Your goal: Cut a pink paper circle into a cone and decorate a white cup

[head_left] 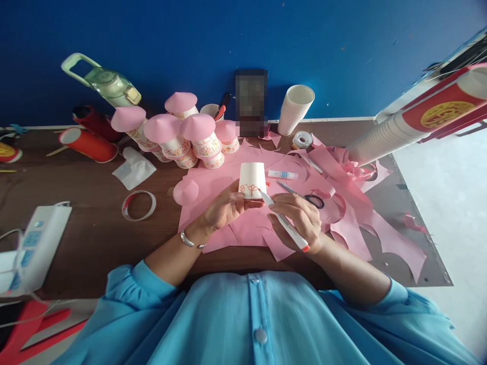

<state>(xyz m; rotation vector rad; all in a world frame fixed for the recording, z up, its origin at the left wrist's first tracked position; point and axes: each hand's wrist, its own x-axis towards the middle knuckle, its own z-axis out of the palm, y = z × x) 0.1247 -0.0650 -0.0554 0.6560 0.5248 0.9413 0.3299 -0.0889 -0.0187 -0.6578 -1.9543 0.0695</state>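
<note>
- Gripping an upturned white paper cup (pixel 251 179) by its rim, the left hand (pixel 224 209) holds it above the pink paper (pixel 243 230) at the middle of the surface (pixel 95 238)
- Right hand (pixel 300 218) is closed around a white marker (pixel 285 223), tip at the cup's orange drawing
- Pink-capped cups (pixel 198 139) cluster far left of it; glue tube (pixel 282 175) and scissors (pixel 304 195) lie just right

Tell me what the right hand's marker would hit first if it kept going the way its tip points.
The right hand holds a marker whose tip aims up-left at the upturned paper cup that the left hand holds. It would meet that cup's wall first; the tip looks at or almost on it.
</note>
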